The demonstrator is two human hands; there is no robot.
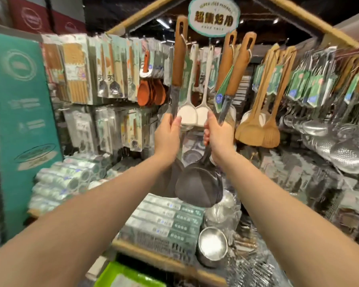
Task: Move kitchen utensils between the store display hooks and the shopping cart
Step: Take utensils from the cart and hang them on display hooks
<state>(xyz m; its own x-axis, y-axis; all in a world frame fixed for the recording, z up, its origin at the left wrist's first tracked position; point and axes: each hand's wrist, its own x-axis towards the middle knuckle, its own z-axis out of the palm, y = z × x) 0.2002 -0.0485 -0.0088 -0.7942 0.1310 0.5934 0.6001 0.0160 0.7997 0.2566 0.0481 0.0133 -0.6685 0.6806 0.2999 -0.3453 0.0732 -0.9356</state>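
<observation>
Presently, head view only: both arms are raised to the display rack [319, 27]. Left hand [167, 134] is curled round the steel shank of a wooden-handled spatula [179, 59], held near upright; its handle slot sits at a wire hook [183, 42] near the rack's top edge, just below the oval sign [214, 16]. Right hand [218, 134] is clamped on the shank of a second spatula [241, 65], tilted right. A third wooden handle [226, 56] is just beside it, with a green price tag [222, 88] in front — whether that hand holds it too, cannot tell. Dark spatula heads [197, 183] hang below the wrists. White skimmers [187, 114] hang behind the hands, wooden turners [259, 125] to the right. Steel bowl [212, 244] sits at the rack's lower front edge; green bin [122, 274] sits below it.
</observation>
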